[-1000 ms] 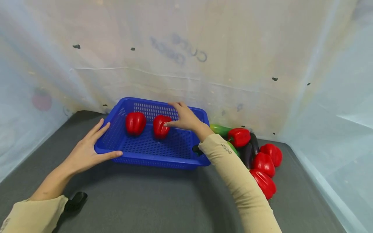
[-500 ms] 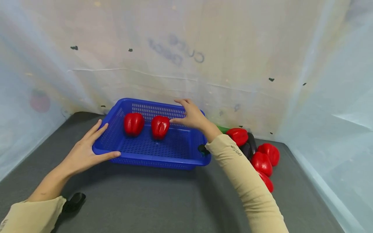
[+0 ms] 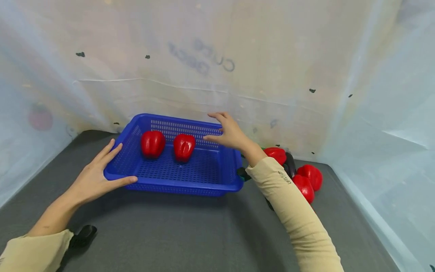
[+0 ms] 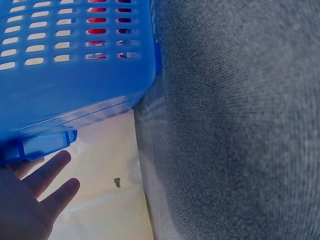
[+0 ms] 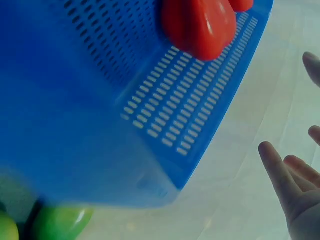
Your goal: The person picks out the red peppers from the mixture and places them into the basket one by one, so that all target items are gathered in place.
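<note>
A blue perforated plastic basket (image 3: 188,186) stands on the grey surface, with two red bell peppers (image 3: 153,144) inside, side by side toward the back and left. At its left end, my left hand (image 3: 91,181) has its fingers straight and spread, with the thumb along the front left corner of the rim. The left wrist view shows those fingers (image 4: 56,165) extended beside the basket's end lip. My right hand (image 3: 232,134) hovers over the basket's right back part, fingers spread and holding nothing. In the right wrist view it is apart from the nearer pepper (image 5: 202,27).
Right of the basket lies a pile of vegetables, partly hidden by my right sleeve (image 3: 295,211): red bell peppers (image 3: 310,176), a dark eggplant (image 3: 289,165) and something green (image 5: 62,222). A pale plastic sheet (image 3: 272,56) hangs behind the surface.
My right hand has let go of the right bell pepper and moved right, away from it. The left hand stays at the basket's end. The whole view has shifted slightly.
</note>
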`<move>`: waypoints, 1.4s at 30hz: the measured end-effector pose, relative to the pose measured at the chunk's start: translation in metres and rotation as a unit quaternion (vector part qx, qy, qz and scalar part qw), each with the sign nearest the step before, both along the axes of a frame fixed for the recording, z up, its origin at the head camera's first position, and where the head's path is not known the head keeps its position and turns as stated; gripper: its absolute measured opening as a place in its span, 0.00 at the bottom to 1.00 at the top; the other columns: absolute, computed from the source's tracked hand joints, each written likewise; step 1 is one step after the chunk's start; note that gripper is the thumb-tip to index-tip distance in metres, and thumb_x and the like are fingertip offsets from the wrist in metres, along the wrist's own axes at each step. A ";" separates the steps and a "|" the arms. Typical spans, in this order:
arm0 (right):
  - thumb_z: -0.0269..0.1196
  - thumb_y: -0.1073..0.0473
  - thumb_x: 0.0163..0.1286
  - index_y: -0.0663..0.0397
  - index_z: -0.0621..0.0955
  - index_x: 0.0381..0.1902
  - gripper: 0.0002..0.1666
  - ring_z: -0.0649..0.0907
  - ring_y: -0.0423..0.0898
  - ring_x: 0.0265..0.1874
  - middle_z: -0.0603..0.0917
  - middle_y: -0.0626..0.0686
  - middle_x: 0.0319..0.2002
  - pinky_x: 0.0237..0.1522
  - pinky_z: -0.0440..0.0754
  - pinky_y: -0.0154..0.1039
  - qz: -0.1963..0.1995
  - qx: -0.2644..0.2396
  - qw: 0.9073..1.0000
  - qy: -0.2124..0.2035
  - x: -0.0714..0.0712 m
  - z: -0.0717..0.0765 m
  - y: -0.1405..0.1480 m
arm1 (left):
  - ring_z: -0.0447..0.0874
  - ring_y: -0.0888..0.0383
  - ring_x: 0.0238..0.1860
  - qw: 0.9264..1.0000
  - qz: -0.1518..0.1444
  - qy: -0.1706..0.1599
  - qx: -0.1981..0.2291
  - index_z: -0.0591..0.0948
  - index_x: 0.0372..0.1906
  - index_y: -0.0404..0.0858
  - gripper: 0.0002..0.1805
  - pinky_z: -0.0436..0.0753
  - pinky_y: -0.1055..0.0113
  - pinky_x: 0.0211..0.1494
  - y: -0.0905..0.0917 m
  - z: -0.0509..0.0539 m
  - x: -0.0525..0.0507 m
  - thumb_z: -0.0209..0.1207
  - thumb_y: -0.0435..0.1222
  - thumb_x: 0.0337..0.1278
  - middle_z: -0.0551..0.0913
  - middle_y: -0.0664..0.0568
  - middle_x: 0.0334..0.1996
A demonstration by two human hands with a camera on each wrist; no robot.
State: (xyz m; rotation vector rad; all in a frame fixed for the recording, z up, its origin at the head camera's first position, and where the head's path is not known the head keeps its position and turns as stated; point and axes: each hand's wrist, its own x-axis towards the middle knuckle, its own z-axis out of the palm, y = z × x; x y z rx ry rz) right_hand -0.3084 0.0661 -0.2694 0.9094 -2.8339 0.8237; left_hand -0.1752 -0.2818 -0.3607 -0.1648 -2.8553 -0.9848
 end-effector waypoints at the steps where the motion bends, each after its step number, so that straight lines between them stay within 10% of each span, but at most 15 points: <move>1: 0.70 0.50 0.60 0.53 0.63 0.72 0.46 0.77 0.59 0.58 0.62 0.60 0.69 0.56 0.80 0.50 -0.003 -0.002 1.000 -0.004 0.001 0.000 0.002 | 0.38 0.25 0.71 1.000 0.000 0.000 0.000 0.42 0.77 0.47 0.60 0.53 0.20 0.55 -0.001 0.000 0.000 0.66 0.58 0.47 0.31 0.45 0.77; 42: 0.66 0.54 0.64 0.56 0.63 0.71 0.41 0.69 0.66 0.63 0.55 0.67 0.72 0.59 0.76 0.57 -0.082 0.020 0.996 -0.042 0.010 -0.030 0.112 | 0.37 0.26 0.72 1.000 -0.014 0.004 -0.007 0.43 0.77 0.47 0.59 0.51 0.20 0.57 -0.004 -0.001 -0.001 0.66 0.56 0.48 0.31 0.46 0.77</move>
